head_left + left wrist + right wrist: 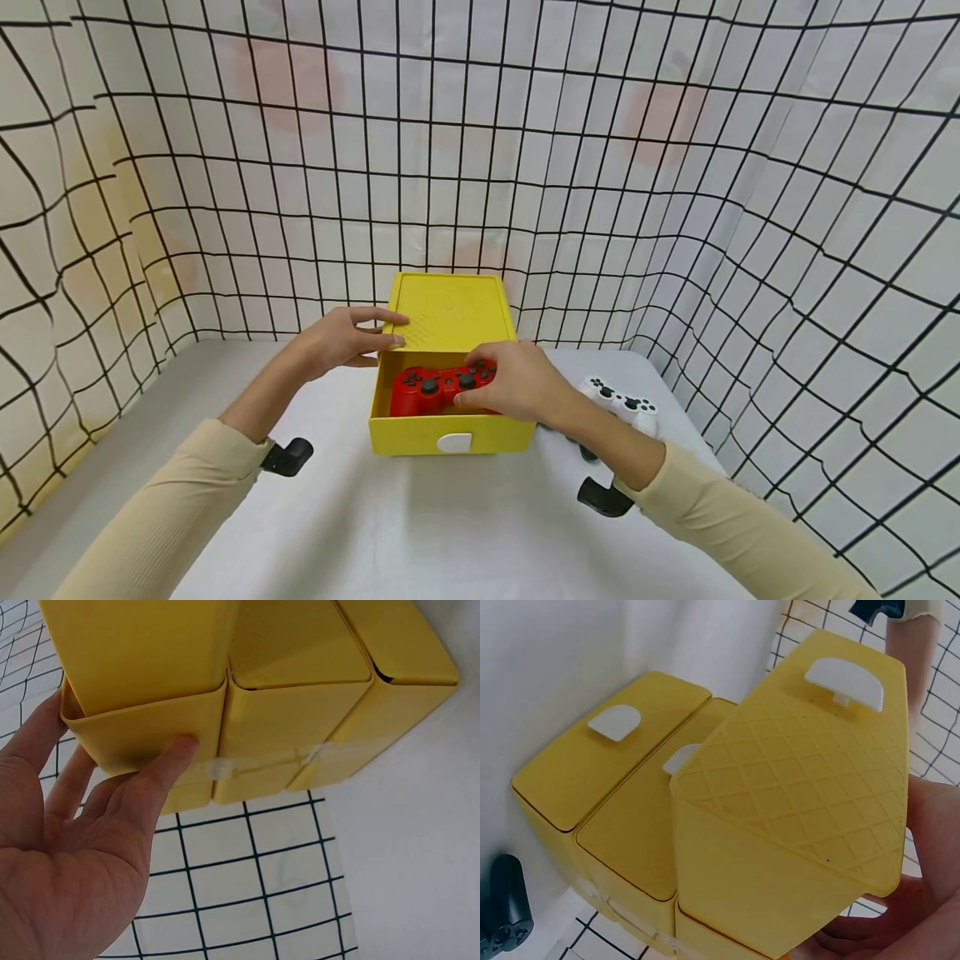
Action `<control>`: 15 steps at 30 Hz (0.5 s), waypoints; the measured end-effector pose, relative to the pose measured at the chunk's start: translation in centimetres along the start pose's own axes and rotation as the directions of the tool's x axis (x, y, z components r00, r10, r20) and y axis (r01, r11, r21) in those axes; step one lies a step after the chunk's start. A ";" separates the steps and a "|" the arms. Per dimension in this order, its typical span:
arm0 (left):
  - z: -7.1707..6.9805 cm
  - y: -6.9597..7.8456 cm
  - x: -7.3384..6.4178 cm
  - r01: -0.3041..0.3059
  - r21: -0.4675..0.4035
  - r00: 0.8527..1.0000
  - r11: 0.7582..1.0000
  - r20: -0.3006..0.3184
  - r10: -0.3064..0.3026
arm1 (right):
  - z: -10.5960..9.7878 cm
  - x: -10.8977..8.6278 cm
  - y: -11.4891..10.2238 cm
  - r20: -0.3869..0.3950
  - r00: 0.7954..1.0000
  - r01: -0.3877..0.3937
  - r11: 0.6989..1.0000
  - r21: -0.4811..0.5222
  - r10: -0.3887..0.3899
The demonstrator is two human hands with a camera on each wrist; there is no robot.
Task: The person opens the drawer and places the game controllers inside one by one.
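- While the right hand [521,379] pinches the red controller [442,383] inside the pulled-out drawer [416,435], the left hand [341,337], fingers extended, rests against the cabinet [453,304].
- Step, apparently: stowing or retrieving; undetermined from where I stand.
- Next move likely calls for clearance at the drawer's walls.

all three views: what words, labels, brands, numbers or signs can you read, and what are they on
None can be read with certainty.
Red game controller: button markings too small.
White game controller: markings too small.
Dark game controller: button markings too small and blurred.
Yellow drawer unit: no text visible.
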State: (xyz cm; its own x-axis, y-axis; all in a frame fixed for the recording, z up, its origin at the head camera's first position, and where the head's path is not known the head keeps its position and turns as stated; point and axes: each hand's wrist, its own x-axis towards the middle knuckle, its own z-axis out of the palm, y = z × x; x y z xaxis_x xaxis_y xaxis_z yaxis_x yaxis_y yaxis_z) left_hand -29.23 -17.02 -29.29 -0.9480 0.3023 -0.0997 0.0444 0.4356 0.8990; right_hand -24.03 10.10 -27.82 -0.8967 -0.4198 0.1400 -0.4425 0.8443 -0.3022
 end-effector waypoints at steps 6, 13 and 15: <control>0.1 0.0 0.0 -0.003 -0.005 1.000 1.000 -0.001 0.003 | -0.1 0.0 -0.1 0.079 0.997 0.014 0.999 -0.033 -0.011; 0.1 0.0 0.0 -0.001 -0.004 1.000 1.000 0.004 0.001 | -0.2 0.0 -0.2 0.119 0.993 0.011 0.998 -0.066 -0.003; 0.1 0.1 -0.1 0.001 -0.008 1.000 1.000 0.003 -0.001 | -0.2 0.0 -0.2 0.128 0.992 0.013 0.997 -0.073 -0.003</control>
State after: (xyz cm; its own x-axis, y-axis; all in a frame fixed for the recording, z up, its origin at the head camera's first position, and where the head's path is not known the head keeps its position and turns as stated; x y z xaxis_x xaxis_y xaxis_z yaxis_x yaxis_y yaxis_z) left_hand -29.15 -16.94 -29.24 -0.9470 0.3048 -0.1017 0.0412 0.4290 0.9023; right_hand -23.97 9.98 -27.56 -0.8869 -0.4616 0.0187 -0.4531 0.8612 -0.2303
